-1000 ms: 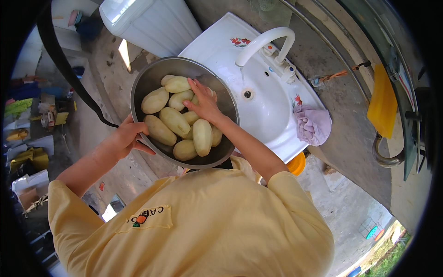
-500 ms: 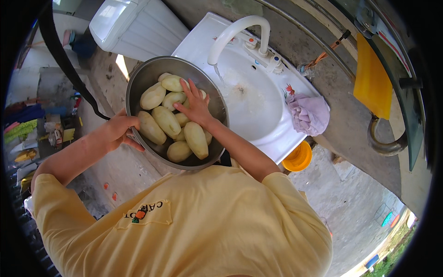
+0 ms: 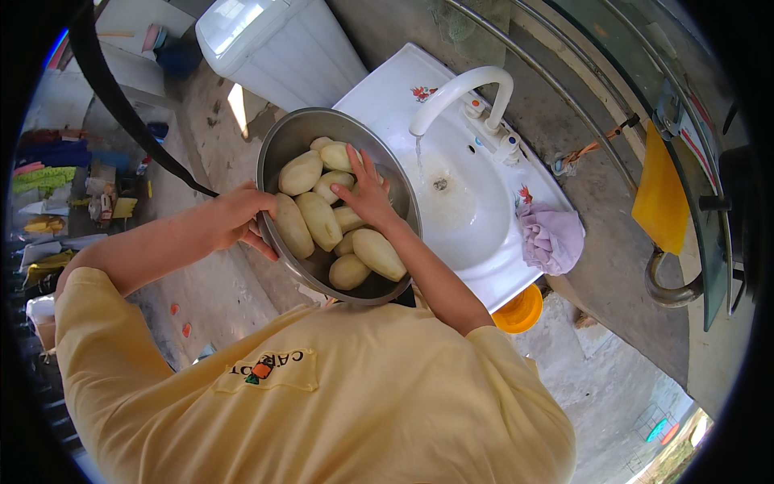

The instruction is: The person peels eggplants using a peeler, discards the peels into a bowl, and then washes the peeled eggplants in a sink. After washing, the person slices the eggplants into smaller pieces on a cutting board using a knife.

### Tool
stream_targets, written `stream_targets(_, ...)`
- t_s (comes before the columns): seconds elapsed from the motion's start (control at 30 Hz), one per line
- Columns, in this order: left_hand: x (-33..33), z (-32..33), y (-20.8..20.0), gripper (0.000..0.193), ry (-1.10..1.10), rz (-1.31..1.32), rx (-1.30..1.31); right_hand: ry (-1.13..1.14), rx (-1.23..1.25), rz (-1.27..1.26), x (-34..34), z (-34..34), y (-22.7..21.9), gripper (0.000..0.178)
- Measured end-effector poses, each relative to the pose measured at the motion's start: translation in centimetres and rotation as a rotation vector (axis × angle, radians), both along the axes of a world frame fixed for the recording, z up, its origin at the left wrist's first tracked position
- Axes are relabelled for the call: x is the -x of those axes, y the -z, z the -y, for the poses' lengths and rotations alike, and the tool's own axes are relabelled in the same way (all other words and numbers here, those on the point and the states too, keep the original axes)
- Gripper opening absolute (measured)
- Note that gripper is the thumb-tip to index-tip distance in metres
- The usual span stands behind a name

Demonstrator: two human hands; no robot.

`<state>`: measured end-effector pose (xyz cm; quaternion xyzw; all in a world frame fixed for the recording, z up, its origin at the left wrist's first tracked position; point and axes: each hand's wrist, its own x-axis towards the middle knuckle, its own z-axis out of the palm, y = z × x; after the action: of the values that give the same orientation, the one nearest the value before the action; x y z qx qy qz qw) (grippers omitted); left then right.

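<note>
at the sink's (image 3: 476,234) left edge, left fingers (image 3: 256,202) gripped the bowl's (image 3: 343,127) rim, with right fingers (image 3: 367,171) spread on potatoes (image 3: 319,219) that tilting might spill.

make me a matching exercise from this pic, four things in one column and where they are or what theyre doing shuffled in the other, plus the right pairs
Column one
1. left hand
2. right hand
3. lilac cloth
4. white faucet

Column two
A. lying at the edge of the white sink
B. letting out a thin stream of water
C. holding the rim of the metal bowl
D. fingers spread on the pale potatoes

Right pairs: 1-C, 2-D, 3-A, 4-B.
</note>
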<state>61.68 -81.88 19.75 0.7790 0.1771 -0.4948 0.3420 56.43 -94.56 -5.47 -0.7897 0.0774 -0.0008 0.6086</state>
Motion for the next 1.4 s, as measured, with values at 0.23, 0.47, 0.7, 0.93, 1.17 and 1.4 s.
stream_targets(0.23,-0.6,2.1,-1.0,0.046,-0.014,0.065,0.033,0.104,0.077,0.052,-0.9,3.3,-1.2,0.085)
stream_targets(0.47,-0.8,-1.8,-3.4,0.040,-0.064,0.006,-0.045,-0.012,-0.071,0.077,-2.5,-3.6,-1.7,0.084)
stream_targets(0.7,-1.0,-0.3,-3.4,0.040,-0.026,-0.037,-0.083,0.015,-0.128,0.066,-1.7,-3.4,-0.6,0.084)
stream_targets(0.93,-0.6,-0.7,-3.3,0.035,-0.064,0.074,-0.005,0.037,0.010,0.020,-1.8,-0.3,-3.2,0.083)
stream_targets(1.17,-0.4,-4.8,-4.6,0.040,-0.084,0.017,-0.121,-0.078,-0.113,0.079,-2.3,-7.6,-2.4,0.085)
stream_targets(1.4,0.3,-2.9,-3.0,0.043,-0.086,-0.005,-0.005,-0.022,-0.037,-0.004,-0.7,-2.5,-2.3,0.082)
